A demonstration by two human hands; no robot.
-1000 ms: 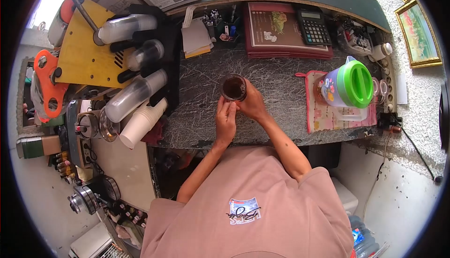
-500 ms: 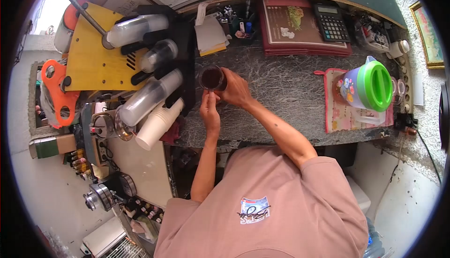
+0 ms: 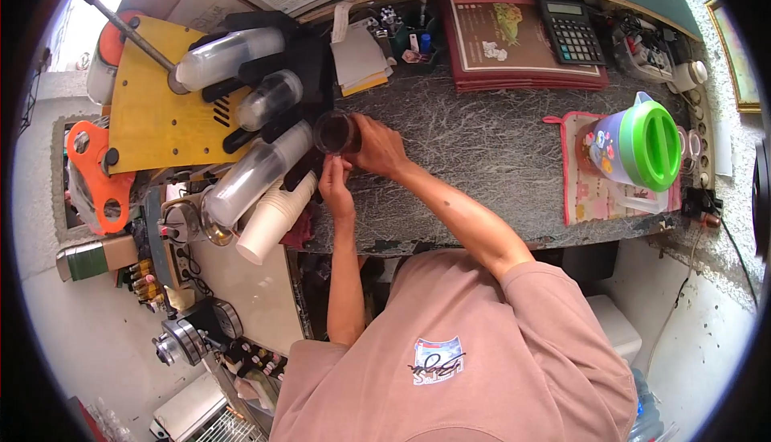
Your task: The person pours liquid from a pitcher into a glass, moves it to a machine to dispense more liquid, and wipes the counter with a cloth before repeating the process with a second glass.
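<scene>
A transparent cup with dark contents (image 3: 334, 133) is at the counter's left part, close to the dispenser of stacked cups. My right hand (image 3: 379, 146) wraps around the cup's right side, fingers closed on it. My left hand (image 3: 336, 188) is at the near side of the cup, thumb and fingertips pinched together at its edge. Whether those fingertips grip a handle or only touch the cup is too small to make out. The cup's base is hidden from this angle.
Stacked plastic cups (image 3: 261, 173) and paper cups (image 3: 275, 218) stick out from a yellow-panelled holder (image 3: 157, 120) at left. At the back lie red menu folders (image 3: 502, 44) and a calculator (image 3: 572, 30). A green-lidded pitcher (image 3: 626, 143) stands on a cloth (image 3: 574, 193) at right.
Both hands and the cup have shifted left, nearer the cup holder. My right hand still wraps the cup, and my left fingertips stay at its near side. The view has tilted slightly.
</scene>
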